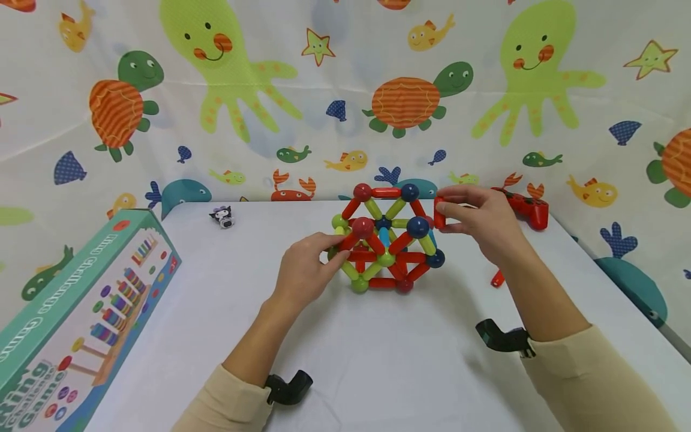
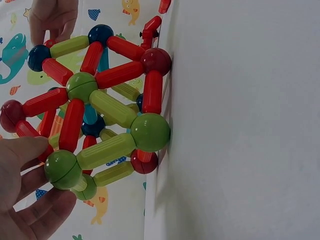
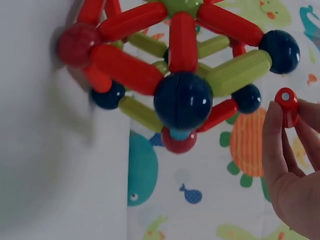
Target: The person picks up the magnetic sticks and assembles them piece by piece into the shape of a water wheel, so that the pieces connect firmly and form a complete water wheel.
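Note:
A ball-and-rod magnetic structure (image 1: 385, 259) of red, blue and green balls joined by red, green and light-blue rods stands on the table. My left hand (image 1: 305, 270) holds it at its left side, thumb and fingers around a green ball (image 2: 63, 169) and the adjoining red rod. On the opposite side, my right hand (image 1: 480, 219) pinches a loose red magnetic rod (image 1: 439, 213) between thumb and fingertips. This rod is upright in the head view, close beside the upper right balls. Its round end with a metal dot shows in the right wrist view.
Along the left edge lies a large green and white game box (image 1: 102, 312). A small figurine (image 1: 222, 216) stands at the back left. At the back right is a red game controller (image 1: 531, 210), with another red rod (image 1: 498, 278) nearer, beside my right forearm.

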Demonstrator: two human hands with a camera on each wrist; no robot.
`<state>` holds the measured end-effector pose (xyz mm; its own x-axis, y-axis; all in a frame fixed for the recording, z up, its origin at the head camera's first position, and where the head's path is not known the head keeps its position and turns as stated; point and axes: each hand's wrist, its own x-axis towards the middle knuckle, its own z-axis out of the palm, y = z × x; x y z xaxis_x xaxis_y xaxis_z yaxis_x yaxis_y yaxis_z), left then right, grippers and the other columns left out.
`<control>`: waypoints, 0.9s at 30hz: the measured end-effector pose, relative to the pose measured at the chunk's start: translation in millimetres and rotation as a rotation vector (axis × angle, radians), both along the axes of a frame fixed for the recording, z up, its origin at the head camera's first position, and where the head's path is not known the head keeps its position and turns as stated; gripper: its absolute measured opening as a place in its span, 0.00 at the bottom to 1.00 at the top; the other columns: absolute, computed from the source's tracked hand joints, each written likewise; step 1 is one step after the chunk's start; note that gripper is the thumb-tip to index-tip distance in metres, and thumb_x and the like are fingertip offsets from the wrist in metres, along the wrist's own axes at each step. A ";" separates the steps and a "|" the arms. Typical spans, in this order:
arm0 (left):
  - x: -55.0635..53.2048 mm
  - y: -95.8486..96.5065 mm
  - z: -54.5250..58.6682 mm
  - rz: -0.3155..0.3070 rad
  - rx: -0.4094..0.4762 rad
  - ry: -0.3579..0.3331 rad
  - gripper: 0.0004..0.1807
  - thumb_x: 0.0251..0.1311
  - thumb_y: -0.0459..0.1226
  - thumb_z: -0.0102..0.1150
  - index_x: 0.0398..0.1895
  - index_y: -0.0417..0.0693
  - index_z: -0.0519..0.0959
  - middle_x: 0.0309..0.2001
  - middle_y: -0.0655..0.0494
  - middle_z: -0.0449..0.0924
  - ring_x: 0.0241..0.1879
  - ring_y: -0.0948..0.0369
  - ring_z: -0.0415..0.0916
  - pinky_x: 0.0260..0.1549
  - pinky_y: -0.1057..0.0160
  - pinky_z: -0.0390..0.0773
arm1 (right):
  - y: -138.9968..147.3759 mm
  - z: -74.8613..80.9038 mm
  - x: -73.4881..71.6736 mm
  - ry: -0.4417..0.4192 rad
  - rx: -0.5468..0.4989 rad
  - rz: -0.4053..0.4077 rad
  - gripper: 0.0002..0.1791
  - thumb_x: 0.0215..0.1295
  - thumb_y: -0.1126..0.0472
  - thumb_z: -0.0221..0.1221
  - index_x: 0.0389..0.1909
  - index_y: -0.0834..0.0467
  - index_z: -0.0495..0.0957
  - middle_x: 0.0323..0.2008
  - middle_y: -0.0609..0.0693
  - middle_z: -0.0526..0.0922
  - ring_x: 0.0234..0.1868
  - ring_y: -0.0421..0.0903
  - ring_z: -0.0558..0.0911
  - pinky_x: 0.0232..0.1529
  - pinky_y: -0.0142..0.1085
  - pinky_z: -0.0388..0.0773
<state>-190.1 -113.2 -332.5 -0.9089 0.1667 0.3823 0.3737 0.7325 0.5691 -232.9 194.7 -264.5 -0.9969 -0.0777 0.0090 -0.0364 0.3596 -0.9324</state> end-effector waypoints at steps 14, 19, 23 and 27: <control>-0.7 4.6 -1.4 -0.002 -0.001 0.010 0.19 0.66 0.42 0.69 0.59 0.49 0.86 0.46 0.54 0.90 0.37 0.57 0.80 0.36 0.64 0.80 | -19.6 1.5 -8.0 -0.004 -0.182 -0.002 0.20 0.72 0.52 0.64 0.60 0.55 0.82 0.50 0.46 0.82 0.55 0.47 0.81 0.48 0.31 0.85; -0.7 3.5 -2.1 0.001 0.006 0.019 0.18 0.65 0.41 0.70 0.58 0.49 0.86 0.44 0.54 0.90 0.36 0.58 0.80 0.35 0.64 0.80 | -26.5 1.5 -9.6 -0.011 -0.167 -0.002 0.20 0.73 0.55 0.63 0.61 0.59 0.81 0.48 0.45 0.83 0.52 0.45 0.83 0.49 0.31 0.85; -0.3 2.4 -2.8 0.006 0.012 0.036 0.18 0.65 0.40 0.70 0.57 0.48 0.86 0.44 0.54 0.90 0.35 0.58 0.80 0.35 0.63 0.80 | -31.0 3.5 -10.4 -0.043 -0.096 0.021 0.22 0.74 0.54 0.62 0.64 0.58 0.79 0.55 0.49 0.80 0.52 0.43 0.83 0.53 0.32 0.84; -0.5 1.5 -3.6 0.006 0.012 0.044 0.18 0.65 0.41 0.70 0.57 0.48 0.86 0.43 0.54 0.90 0.35 0.58 0.80 0.35 0.63 0.80 | -33.2 4.1 -10.7 -0.092 -0.004 0.071 0.25 0.74 0.50 0.61 0.68 0.53 0.77 0.62 0.54 0.77 0.52 0.45 0.84 0.58 0.35 0.82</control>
<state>-190.6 -111.6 -336.1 -0.8922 0.1570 0.4235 0.3943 0.7281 0.5608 -243.6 161.4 -260.3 -0.9856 -0.1481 -0.0819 0.0242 0.3556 -0.9343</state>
